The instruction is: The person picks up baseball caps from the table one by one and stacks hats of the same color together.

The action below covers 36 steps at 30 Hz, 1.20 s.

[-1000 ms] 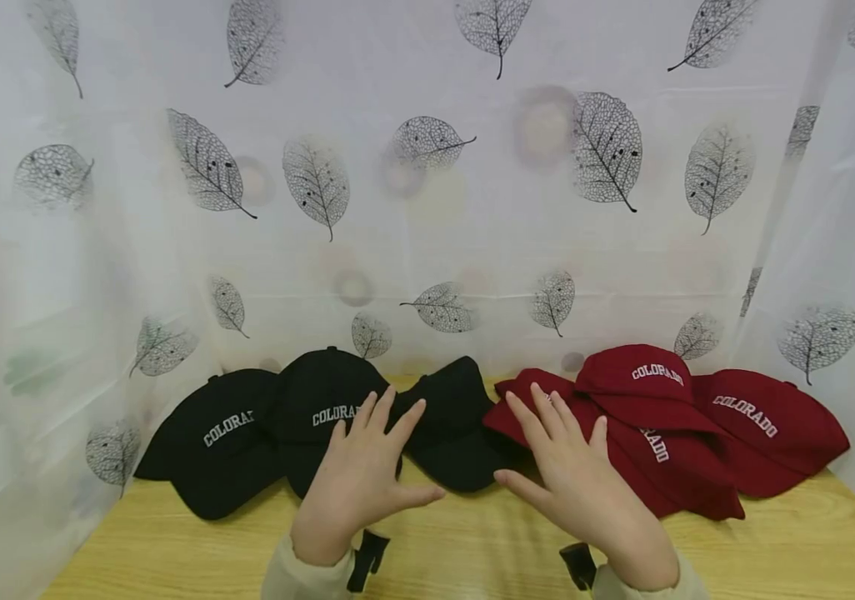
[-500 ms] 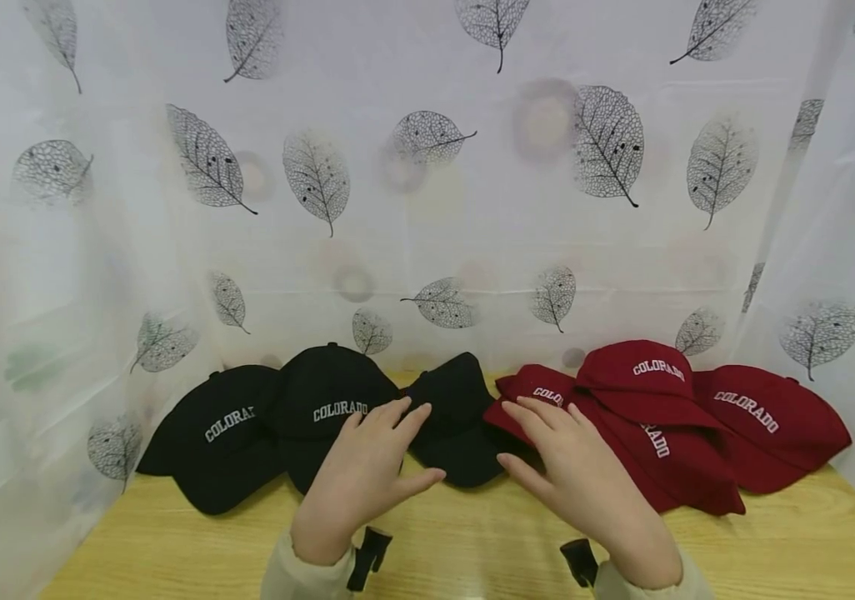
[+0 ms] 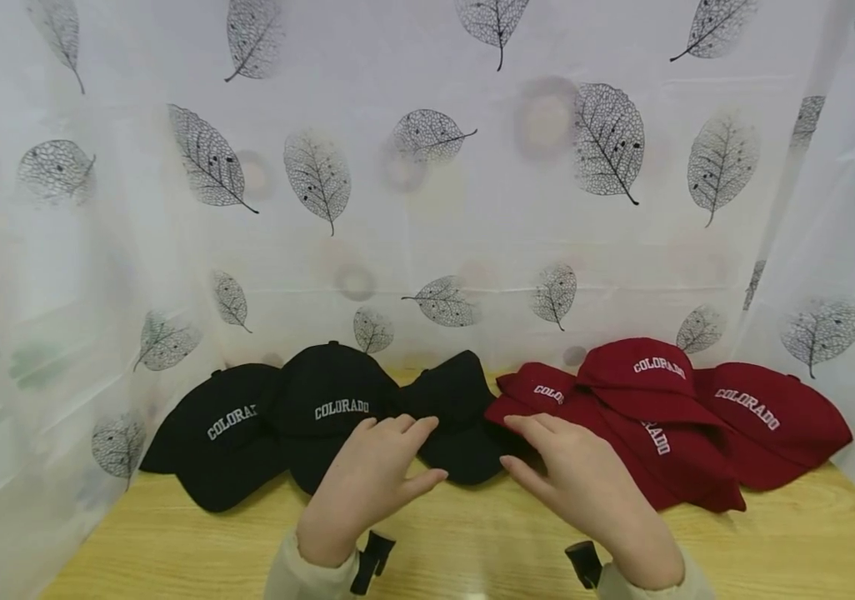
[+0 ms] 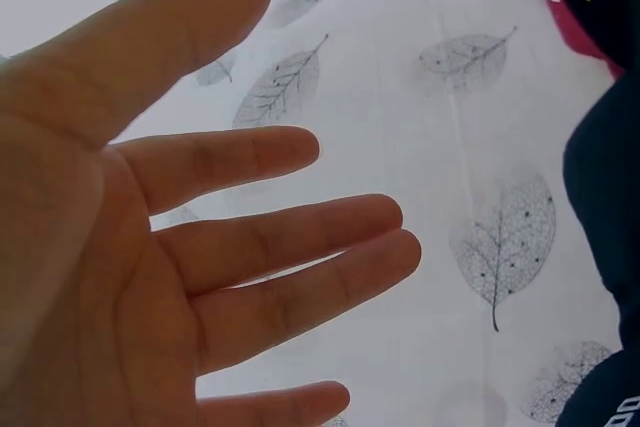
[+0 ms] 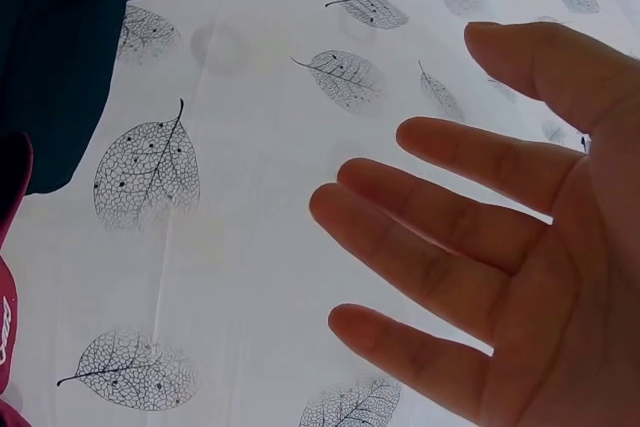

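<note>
Both hands hover over the front of the table with nothing in them. My left hand (image 3: pixel 371 479) is nearest the middle black cap (image 3: pixel 333 375), whose white COLORADO lettering shows above the fingers. Its fingers look straight and spread in the left wrist view. A smaller black cap (image 3: pixel 465 450) sits between the hands, its front turned away. My right hand (image 3: pixel 573 471) hovers before a red cap (image 3: pixel 540 387), partly covering it; in the right wrist view those fingers are extended and apart. Whether either hand touches a cap cannot be told.
Another black cap (image 3: pixel 210 442) lies at the left. At the right, a red cap (image 3: pixel 637 367) rests on a second one (image 3: pixel 690 467), beside a further red cap (image 3: pixel 765 433). A leaf-patterned white curtain (image 3: pixel 472 225) hangs behind the wooden table (image 3: pixel 472 558).
Both hands have tipped their fingers downward and nearer the viewer, uncovering more lettering on the middle black cap and one red cap. The caps have not moved.
</note>
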Available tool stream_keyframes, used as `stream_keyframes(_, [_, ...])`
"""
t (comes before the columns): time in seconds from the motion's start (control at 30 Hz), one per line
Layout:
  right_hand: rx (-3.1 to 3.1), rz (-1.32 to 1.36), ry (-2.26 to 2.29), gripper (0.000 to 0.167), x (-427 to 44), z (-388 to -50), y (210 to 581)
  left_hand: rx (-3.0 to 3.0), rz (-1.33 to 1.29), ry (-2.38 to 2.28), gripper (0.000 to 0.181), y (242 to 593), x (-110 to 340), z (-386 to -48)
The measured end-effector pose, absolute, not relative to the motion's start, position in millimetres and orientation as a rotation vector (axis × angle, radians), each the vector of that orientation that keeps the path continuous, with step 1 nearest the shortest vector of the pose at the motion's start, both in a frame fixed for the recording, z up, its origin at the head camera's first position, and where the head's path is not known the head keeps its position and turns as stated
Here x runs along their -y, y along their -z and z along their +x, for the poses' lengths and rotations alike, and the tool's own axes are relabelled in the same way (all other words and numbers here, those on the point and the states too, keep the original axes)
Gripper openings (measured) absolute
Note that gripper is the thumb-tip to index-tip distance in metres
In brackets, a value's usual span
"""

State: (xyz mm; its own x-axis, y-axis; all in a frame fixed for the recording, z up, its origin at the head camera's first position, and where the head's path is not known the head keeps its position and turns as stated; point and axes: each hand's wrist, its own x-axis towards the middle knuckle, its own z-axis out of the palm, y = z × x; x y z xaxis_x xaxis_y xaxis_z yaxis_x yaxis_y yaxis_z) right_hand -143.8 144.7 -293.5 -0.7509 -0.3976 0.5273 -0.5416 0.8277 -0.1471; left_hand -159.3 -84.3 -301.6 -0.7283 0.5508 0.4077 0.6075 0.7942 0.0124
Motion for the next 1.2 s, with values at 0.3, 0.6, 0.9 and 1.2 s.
stream_keyframes(0.3, [2.457,0.718,-0.396,0.034,-149.9,-143.6,297.1,2.564,-0.942,0.234,0.046,306.3,83.5,-161.5])
stream_keyframes(0.6, [2.353,0.758,-0.342,0.028,-161.3,-143.0,306.5,2.492,-0.994,0.273,0.039,314.3,90.7,-168.5])
stream_keyframes(0.9, [2.308,0.803,-0.354,0.028,-164.8,-144.7,309.9,2.492,-0.970,0.332,0.035,325.6,72.1,-182.0])
stream_keyframes(1.2, [2.280,0.838,-0.390,0.027,-164.5,-143.4,310.2,2.696,-0.871,0.408,0.036,344.3,32.6,-199.3])
